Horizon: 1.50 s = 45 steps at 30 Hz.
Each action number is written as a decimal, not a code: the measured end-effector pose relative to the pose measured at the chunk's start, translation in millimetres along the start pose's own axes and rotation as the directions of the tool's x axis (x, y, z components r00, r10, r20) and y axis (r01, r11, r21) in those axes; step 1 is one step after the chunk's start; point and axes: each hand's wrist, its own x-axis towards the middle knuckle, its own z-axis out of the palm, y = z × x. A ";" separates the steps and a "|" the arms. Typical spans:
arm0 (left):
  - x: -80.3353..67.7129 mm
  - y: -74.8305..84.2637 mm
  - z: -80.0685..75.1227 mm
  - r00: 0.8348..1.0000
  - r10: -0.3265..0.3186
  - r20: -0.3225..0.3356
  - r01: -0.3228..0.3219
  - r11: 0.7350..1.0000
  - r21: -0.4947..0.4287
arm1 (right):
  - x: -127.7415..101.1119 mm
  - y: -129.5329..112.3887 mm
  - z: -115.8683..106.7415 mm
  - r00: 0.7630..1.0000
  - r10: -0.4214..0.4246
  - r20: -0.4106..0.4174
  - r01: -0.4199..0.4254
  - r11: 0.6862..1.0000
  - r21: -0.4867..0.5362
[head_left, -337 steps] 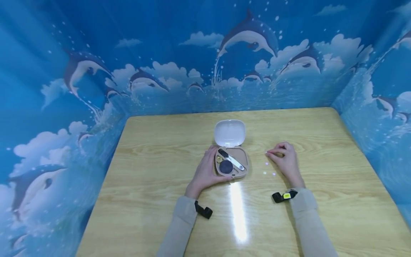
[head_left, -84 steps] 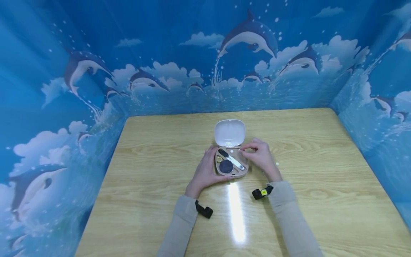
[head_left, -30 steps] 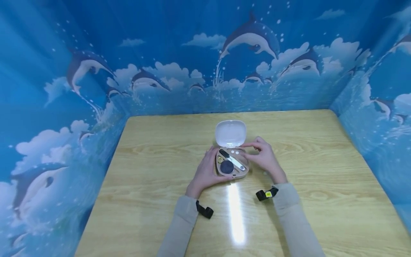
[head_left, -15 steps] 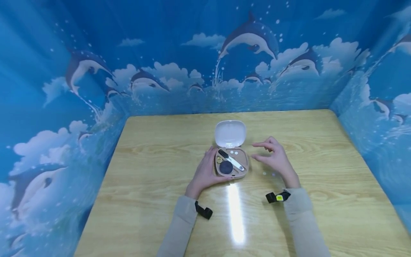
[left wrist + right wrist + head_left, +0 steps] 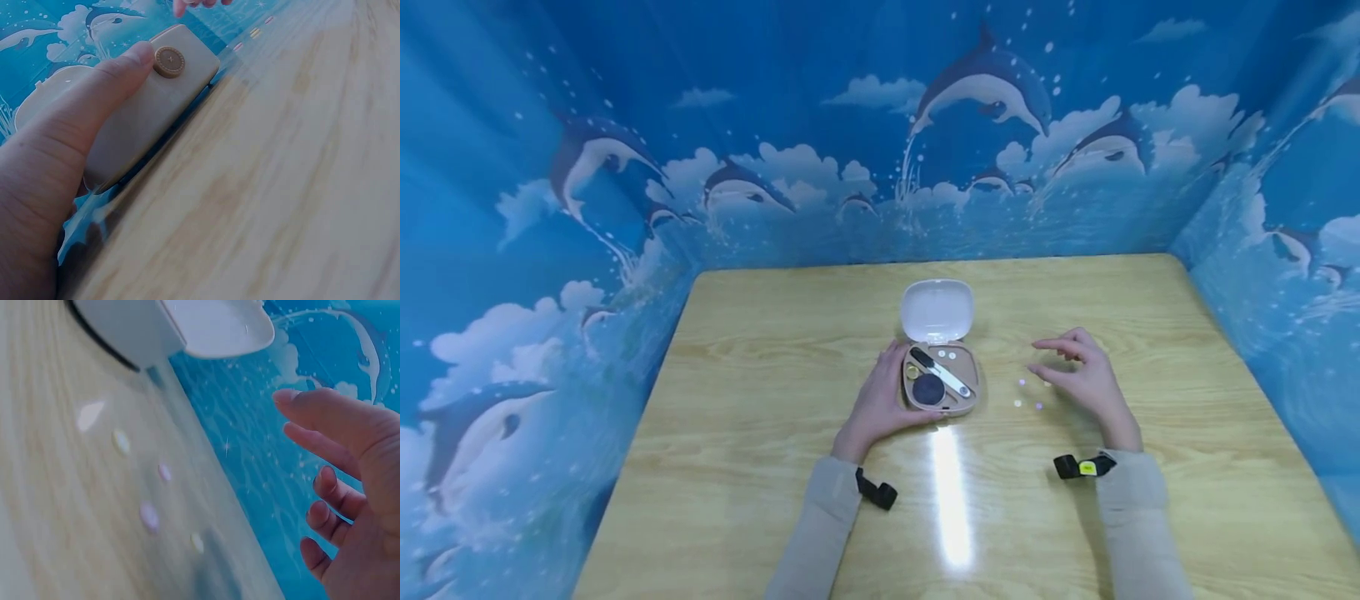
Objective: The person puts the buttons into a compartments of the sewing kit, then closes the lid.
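Note:
My left hand (image 5: 877, 406) grips a small beige case (image 5: 967, 404), thumb along its front near a round clasp (image 5: 169, 61), fingers around its left side. The white lid (image 5: 937, 310) stands up behind. Inside lie a black-and-white tool (image 5: 951, 382), a dark round disc (image 5: 928, 389) and a small gold piece (image 5: 912, 372). Two white buttons (image 5: 947, 356) sit in the back right compartment. My right hand (image 5: 1086, 375) hovers right of the case, thumb and index finger apart with nothing between them. Near it lie a pale button (image 5: 1017, 403) and a purple button (image 5: 1039, 406).
Another small purple button (image 5: 1022, 382) and a pale one (image 5: 197, 542) lie close by on the wood-grain table (image 5: 760, 367). A blue dolphin-print curtain (image 5: 820, 217) surrounds the table's back and sides.
Over the earlier frames, two white buttons came into the case's compartment. In the last second my right hand has moved right, from the case to over the loose buttons. The left hand stays put.

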 end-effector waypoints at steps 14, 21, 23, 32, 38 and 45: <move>-1.2 2.0 -0.6 1.000 -0.018 0.008 0.018 1.000 -0.003 | -18.3 31.1 -9.0 0.996 0.092 0.009 -0.092 0.995 -0.041; -0.5 0.3 -0.1 1.000 -0.010 -0.004 0.010 1.000 -0.005 | -25.3 40.6 -5.5 0.997 0.079 0.004 -0.079 0.996 -0.043; 0.3 -0.4 -0.1 1.000 -0.005 -0.007 0.004 1.000 -0.003 | -26.8 44.3 -4.1 0.998 0.068 -0.007 -0.068 0.997 -0.035; 1.4 0.4 -0.5 1.000 -0.008 0.001 0.008 1.000 -0.008 | -31.6 58.6 -1.3 0.997 0.074 -0.032 -0.075 0.997 -0.032; 0.5 0.4 0.9 1.000 -0.010 0.003 0.010 1.000 0.002 | -34.1 59.9 0.4 0.996 0.078 -0.044 -0.080 0.996 -0.038; -0.9 1.5 0.3 1.000 -0.021 0.011 0.021 1.000 -0.006 | -33.4 63.5 3.0 0.997 0.033 -0.072 -0.037 0.998 -0.047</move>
